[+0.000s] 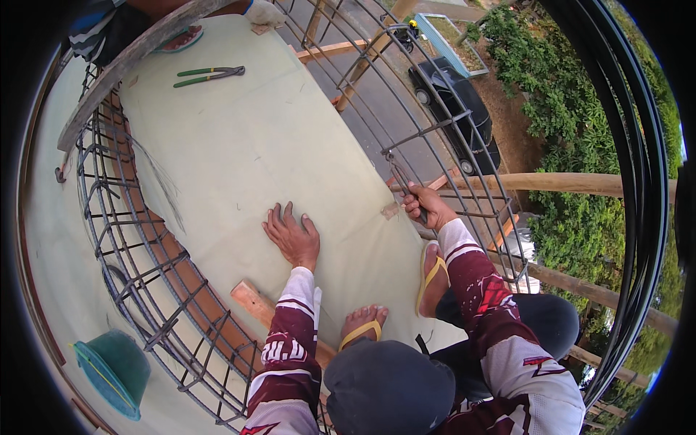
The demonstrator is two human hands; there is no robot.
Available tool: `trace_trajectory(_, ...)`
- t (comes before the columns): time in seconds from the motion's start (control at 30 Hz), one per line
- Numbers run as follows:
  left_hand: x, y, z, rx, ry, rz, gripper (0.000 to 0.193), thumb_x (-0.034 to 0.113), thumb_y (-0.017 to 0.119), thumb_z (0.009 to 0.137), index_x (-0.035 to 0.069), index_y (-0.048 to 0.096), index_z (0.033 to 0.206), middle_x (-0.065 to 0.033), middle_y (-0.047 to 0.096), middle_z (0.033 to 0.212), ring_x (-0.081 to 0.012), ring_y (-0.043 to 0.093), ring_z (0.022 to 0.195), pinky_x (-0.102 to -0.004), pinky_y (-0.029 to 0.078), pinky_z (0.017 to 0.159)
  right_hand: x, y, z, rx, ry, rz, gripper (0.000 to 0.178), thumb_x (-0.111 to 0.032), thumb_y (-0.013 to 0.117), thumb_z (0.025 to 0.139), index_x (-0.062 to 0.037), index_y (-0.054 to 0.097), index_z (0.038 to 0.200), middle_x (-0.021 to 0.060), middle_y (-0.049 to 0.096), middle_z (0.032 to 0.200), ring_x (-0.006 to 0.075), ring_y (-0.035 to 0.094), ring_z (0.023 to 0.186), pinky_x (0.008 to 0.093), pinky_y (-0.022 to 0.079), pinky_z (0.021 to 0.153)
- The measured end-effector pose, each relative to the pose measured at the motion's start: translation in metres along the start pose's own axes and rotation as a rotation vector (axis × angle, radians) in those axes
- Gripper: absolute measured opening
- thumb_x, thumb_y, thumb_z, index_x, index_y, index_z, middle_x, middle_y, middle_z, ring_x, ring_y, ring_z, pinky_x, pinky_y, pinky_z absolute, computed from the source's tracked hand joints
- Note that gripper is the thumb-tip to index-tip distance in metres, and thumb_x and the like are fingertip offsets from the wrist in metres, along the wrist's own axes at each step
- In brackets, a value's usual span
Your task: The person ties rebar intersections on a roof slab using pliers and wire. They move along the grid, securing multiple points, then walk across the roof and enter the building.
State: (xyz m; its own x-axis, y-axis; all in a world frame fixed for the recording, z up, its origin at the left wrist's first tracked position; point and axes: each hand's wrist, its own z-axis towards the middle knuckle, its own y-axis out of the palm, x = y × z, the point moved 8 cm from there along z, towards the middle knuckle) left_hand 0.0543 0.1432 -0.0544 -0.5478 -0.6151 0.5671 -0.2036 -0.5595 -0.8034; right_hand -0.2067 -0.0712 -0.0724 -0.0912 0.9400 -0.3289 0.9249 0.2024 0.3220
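Observation:
My left hand [293, 235] lies flat on the pale green board [254, 167], fingers spread, holding nothing. My right hand [429, 206] is closed round the handles of dark metal pincers [399, 174]. Their jaws meet a bar of the rebar cage [464, 156] along the board's right edge; whether they grip wire there is too small to tell. Farther up the board lies a second pair of pincers with green handles [206, 76], out of reach of both hands. My feet in yellow flip-flops [360, 330] are close below my hands.
Another rebar cage [138, 254] runs along the left, near a green bucket [112, 373]. A wooden block [254, 301] sits by my left forearm. Another person's leg [264, 13] and a bowl [181, 40] are at the top. Beyond the right edge, a black car [457, 116] stands far below; black cables [638, 181] hang.

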Motion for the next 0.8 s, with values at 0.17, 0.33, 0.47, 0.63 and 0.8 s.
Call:
trace_trajectory(0.17, 0.008, 0.005, -0.002, 0.008, -0.018, -0.078, 0.046, 0.017, 0.062, 0.086, 0.005, 0.053, 0.130, -0.0186, 0.045, 0.140, -0.0377, 0.032, 0.138, -0.0581, 0.017, 0.118, 0.004, -0.007, -0.004, 0.267, -0.209, -0.471, 0.035, -0.036, 0.063, 0.095, -0.0061, 0.051, 0.107, 0.0055, 0.059, 0.082, 0.0134, 0.055, 0.054, 0.0286, 0.046, 0.045)
trace_trajectory(0.33, 0.070, 0.042, 0.041, -0.125, 0.263, -0.264, 0.050, 0.016, 0.067, 0.085, 0.005, 0.052, 0.131, -0.0167, 0.047, 0.140, -0.0397, 0.032, 0.138, -0.0576, 0.021, 0.117, -0.041, -0.001, -0.044, 0.768, -0.803, -1.406, 0.047, -0.027, 0.074, 0.082, 0.0030, 0.054, 0.112, 0.0207, 0.067, 0.090, 0.0346, 0.068, 0.074, 0.0456, 0.054, 0.067)
trace_trajectory(0.47, 0.150, 0.094, 0.091, -0.404, 0.533, -0.191, 0.057, 0.020, 0.074, 0.082, 0.007, 0.053, 0.133, -0.0155, 0.049, 0.141, -0.0371, 0.032, 0.141, -0.0549, 0.023, 0.118, -0.039, 0.032, -0.061, 0.794, -0.729, -1.697, 0.044, -0.023, 0.068, 0.086, 0.0031, 0.052, 0.118, 0.0306, 0.063, 0.099, 0.0470, 0.065, 0.091, 0.0539, 0.052, 0.078)
trace_trajectory(0.63, 0.194, 0.181, 0.104, -0.513, 0.826, 0.191, 0.052, 0.027, 0.076, 0.079, 0.012, 0.063, 0.127, -0.0114, 0.047, 0.149, -0.0313, 0.026, 0.148, -0.0565, 0.019, 0.120, -0.026, 0.036, -0.047, 0.749, -0.654, -1.823, 0.048, -0.027, 0.060, 0.092, 0.0041, 0.046, 0.126, 0.0294, 0.063, 0.102, 0.0474, 0.067, 0.089, 0.0549, 0.053, 0.076)
trace_trajectory(0.8, 0.210, 0.210, 0.101, -0.626, 0.948, 0.252, 0.044, 0.034, 0.078, 0.076, 0.017, 0.070, 0.116, -0.0075, 0.054, 0.143, -0.0279, 0.028, 0.148, -0.0594, 0.018, 0.120, -0.026, 0.036, -0.049, 0.719, -0.631, -1.810, 0.051, -0.026, 0.059, 0.093, 0.0064, 0.045, 0.130, 0.0299, 0.063, 0.101, 0.0473, 0.067, 0.088, 0.0545, 0.054, 0.076)
